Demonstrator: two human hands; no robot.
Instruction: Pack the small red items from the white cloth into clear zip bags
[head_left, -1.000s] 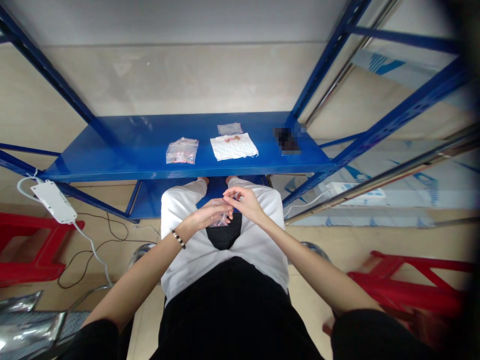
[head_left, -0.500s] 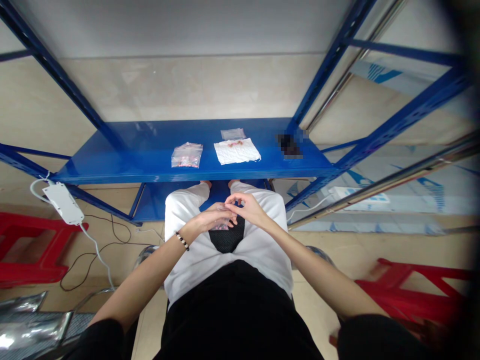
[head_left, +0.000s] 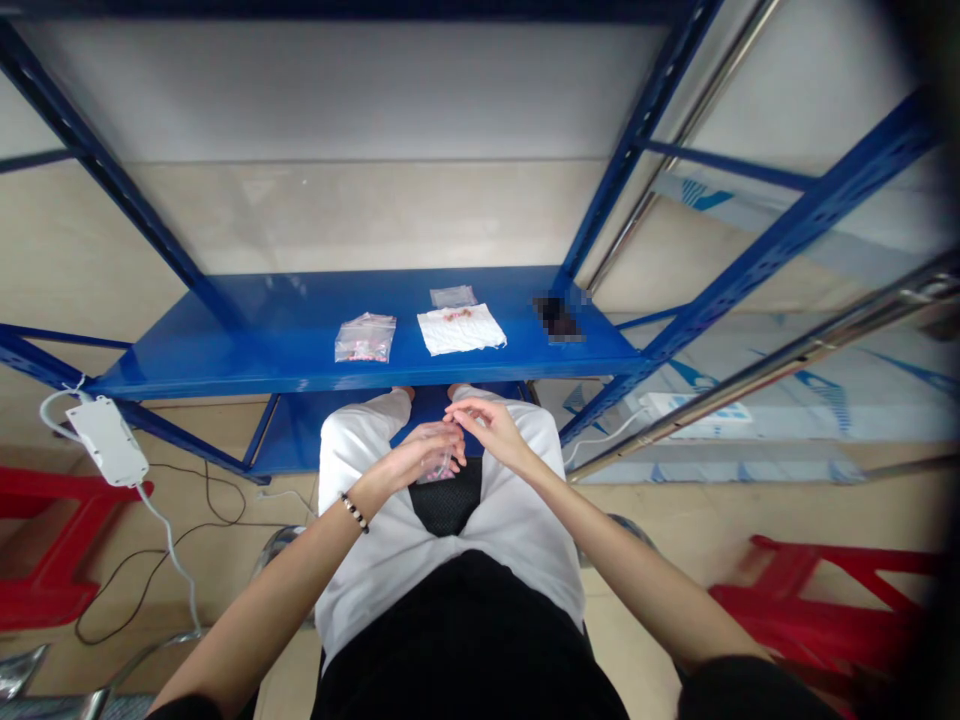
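While both bare hands work above the lap, well back from the blue steel shelf (head_left: 262, 350), the item under inspection is a small clear plastic bag (head_left: 441, 466), held level with the person's midriff. The left hand (head_left: 409, 458), with a beaded bracelet (head_left: 354, 512) at its wrist, curls closed around the bag. The right hand (head_left: 487, 423) sits just above it, thumb and forefinger drawn into a narrow pinch at the bag's upper edge; whether that pinch has hold of the film cannot be told. The bag's pinkish contents are too small to identify.

On the shelf, a clear bag of small pink pieces (head_left: 365, 338) lies left of centre by the front edge. A white paper sheet (head_left: 460, 330) bearing loose reddish bits lies at centre, also by the front edge. A flat clear bag (head_left: 453, 296) lies behind it, near the back edge.

Risks: thin film may slip from the pinch, and if the bag's mouth is open, a tilt could spill its contents into the lap or onto the floor. The uncovered bits on the sheet could be displaced by a careless reach across the shelf.
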